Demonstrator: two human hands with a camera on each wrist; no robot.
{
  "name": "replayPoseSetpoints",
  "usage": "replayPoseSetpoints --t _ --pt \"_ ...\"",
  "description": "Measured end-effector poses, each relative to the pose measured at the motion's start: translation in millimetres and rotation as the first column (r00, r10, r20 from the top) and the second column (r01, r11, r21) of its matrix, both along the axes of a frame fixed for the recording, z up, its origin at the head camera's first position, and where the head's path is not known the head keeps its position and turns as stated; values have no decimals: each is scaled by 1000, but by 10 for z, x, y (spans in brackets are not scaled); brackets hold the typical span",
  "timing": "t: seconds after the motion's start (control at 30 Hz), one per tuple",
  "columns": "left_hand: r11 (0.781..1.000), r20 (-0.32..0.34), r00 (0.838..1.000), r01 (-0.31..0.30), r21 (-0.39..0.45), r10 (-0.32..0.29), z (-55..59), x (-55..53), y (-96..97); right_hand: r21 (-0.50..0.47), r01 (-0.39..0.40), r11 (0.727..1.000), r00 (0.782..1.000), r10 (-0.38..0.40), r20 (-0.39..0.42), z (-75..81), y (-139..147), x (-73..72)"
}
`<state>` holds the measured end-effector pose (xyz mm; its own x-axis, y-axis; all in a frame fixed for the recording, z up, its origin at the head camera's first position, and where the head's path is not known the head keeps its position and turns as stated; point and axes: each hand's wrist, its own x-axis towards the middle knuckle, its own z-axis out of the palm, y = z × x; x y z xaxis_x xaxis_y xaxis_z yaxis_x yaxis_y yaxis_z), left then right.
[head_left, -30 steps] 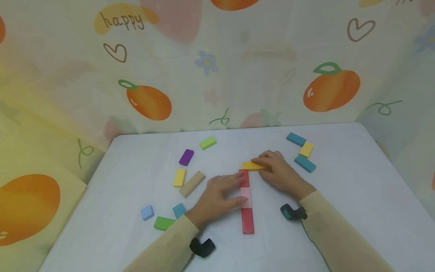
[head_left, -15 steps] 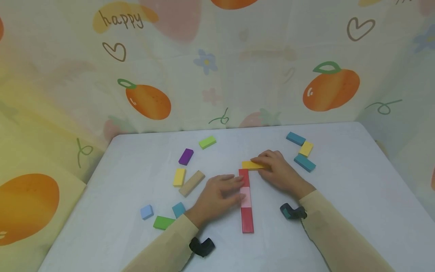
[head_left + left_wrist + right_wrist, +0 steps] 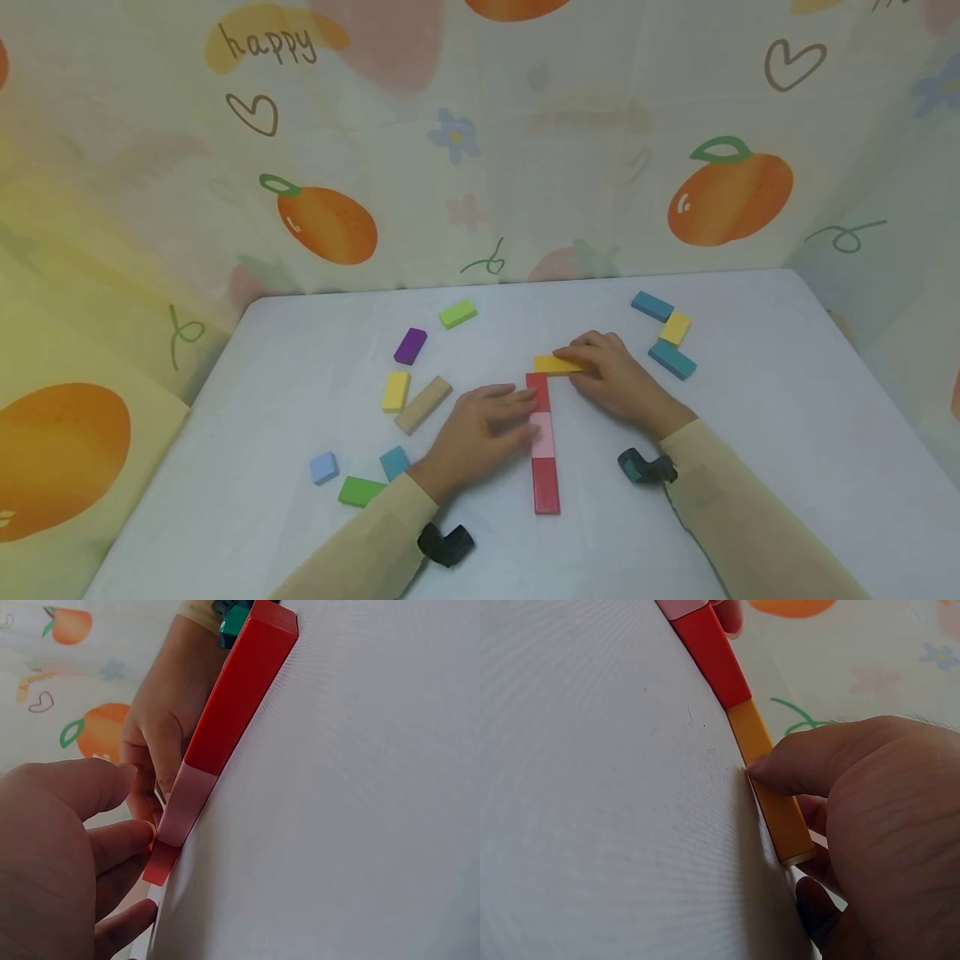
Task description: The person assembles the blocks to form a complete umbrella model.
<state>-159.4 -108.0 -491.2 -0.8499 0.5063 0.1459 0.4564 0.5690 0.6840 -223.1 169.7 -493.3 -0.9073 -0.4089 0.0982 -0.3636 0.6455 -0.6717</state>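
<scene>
In the head view a column of blocks runs away from the person: a red block (image 3: 546, 487) nearest, a pink block (image 3: 543, 435) in the middle, a second red block (image 3: 537, 385) at the far end. A yellow-orange block (image 3: 769, 802) lies crosswise against that far end. My right hand (image 3: 618, 379) pinches it between thumb and fingers. My left hand (image 3: 480, 433) is at the column's left side, fingers loosely extended. Its fingertips lie by the far red block and its thumb by the pink one; whether they press is unclear.
Left of the hands lie a wooden plank (image 3: 423, 405), yellow (image 3: 396, 392), purple (image 3: 410, 346), lime (image 3: 458, 314), green (image 3: 361, 492), teal (image 3: 393, 462) and light-blue (image 3: 324, 468) blocks. Two teal blocks (image 3: 672, 360) and a yellow one (image 3: 676, 329) touch at the back right.
My left thumb and fingers have drawn back slightly to the left from the pink and far red blocks. The right hand stays still on the yellow-orange block.
</scene>
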Motion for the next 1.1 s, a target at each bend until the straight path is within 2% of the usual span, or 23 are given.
replayPoseSetpoints --t 0.17,0.27,0.4,0.47,0.57,0.67,0.77,0.83,0.93,1.0,1.1 --pt "1000 -1 1000 -8 24 8 -14 1 1 1 -1 1000 1000 1 -2 -11 6 -6" --pt "993 1 997 -74 89 74 -26 17 -3 2 1 1000 1000 -1 0 -13 5 -8" --pt "955 -42 975 -204 217 218 38 29 -33 3 4 1000 1000 -4 5 -7 2 -5" --pt "932 -69 960 -243 270 271 100 8 -72 2 5 1000 1000 -5 7 -5 1 -6" --pt "907 -92 948 -260 331 305 169 -63 -163 -1 4 1000 1000 -4 8 -9 5 -12" --pt "878 -64 947 -266 399 316 229 -151 -285 -6 4 1000 1000 -4 11 -13 11 -17" --pt "857 -28 943 -290 427 333 266 -250 -429 -12 1 1000 1000 -1 11 -12 14 -16" --pt "849 5 936 -322 420 352 299 -299 -525 -16 -1 1000 1000 1 8 -7 16 -13" --pt "854 86 921 -384 351 379 325 -354 -660 -20 -7 1000 1000 7 0 -8 15 -11" --pt "868 165 908 -416 272 384 336 -377 -733 -20 -5 1000 1000 5 -1 -6 16 -10" --pt "899 267 889 -417 134 373 340 -411 -818 -18 0 1000 1000 0 3 -6 14 -8"
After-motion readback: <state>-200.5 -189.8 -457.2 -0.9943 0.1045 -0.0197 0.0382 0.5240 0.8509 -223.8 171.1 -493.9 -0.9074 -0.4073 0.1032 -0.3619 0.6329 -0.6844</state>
